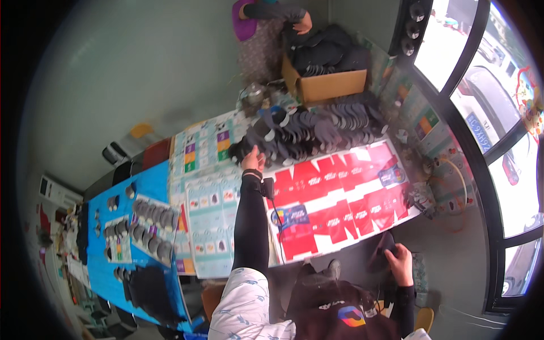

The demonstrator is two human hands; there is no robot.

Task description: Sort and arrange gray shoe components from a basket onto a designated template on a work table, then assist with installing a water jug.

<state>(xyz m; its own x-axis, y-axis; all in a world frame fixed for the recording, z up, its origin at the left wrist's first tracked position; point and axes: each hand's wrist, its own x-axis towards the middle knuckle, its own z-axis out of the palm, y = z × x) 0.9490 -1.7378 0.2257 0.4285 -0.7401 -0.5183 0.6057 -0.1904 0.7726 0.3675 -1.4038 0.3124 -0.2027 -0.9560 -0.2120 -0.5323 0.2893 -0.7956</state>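
My left hand point(253, 160) reaches across the table to the near left edge of a heap of dark grey knitted pieces point(294, 139), gloves or socks, I cannot tell which. Its fingers are bent in against the heap, and what they grip is hidden. Down at the lower right, beyond the table's near edge, my right hand point(401, 264) is closed on a dark knitted piece point(383, 249). A dark device with a cable point(268, 187) is strapped to my left wrist.
Red and white printed sheets point(345, 198) cover the table before me. A cardboard box point(331, 86) of dark pieces stands at the far side, beside another person point(263, 51). On the left, a blue table point(147, 184) bears rows of grey pieces point(153, 243). Windows point(481, 102) line the right.
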